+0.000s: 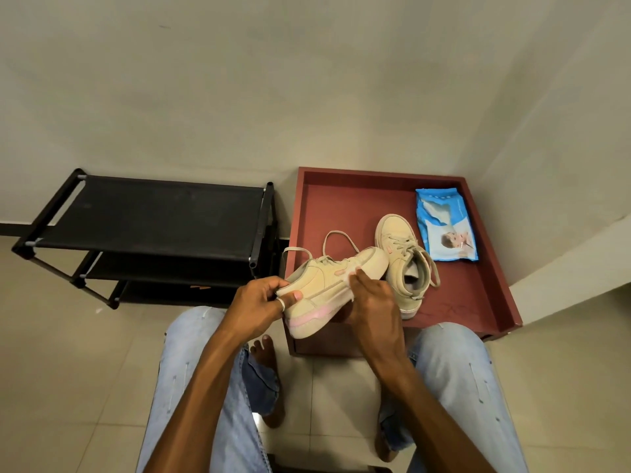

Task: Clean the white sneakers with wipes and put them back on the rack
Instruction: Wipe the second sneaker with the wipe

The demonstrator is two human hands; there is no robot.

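Note:
My left hand grips the heel of an off-white sneaker with a pink stripe on its sole, held tilted on its side above the front edge of a red-brown tray table. My right hand holds a white wipe against the sneaker's side, fingers curled round it. The second sneaker stands upright on the tray table, laces loose. A blue pack of wipes lies flat at the tray's back right.
A black three-tier shoe rack stands at the left against the wall. My knees in light jeans and bare feet sit on the tiled floor below the tray table. Walls close in behind and at the right.

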